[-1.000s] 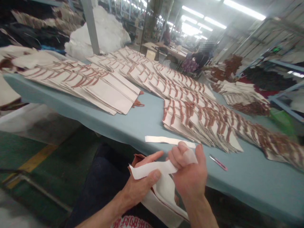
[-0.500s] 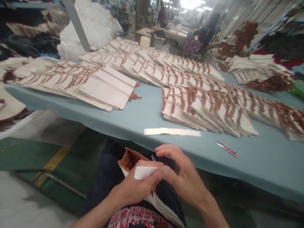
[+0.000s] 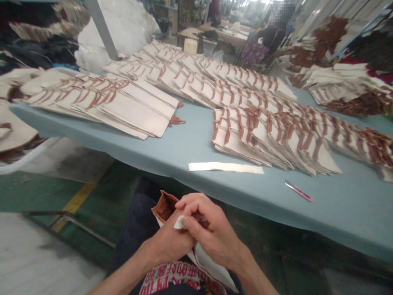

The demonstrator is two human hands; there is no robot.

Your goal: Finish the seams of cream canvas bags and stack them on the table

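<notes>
Over my lap, my left hand and my right hand are both closed on a cream fabric piece with brown trim. A small white fold of that fabric shows between my fingers. More of the cream fabric hangs down below my right wrist. On the blue table just beyond my hands lies a loose white strip. A pink thread snipper lies to the right of it.
Long overlapping rows of cream pieces with brown straps cover the table, with another stack at the left. A white bag heap and a grey post stand behind. Someone sits at a far table. Green floor lies at the left.
My hands came down from table height into my lap. The long white strip that I held stretched between them is now folded small inside my closed fingers.
</notes>
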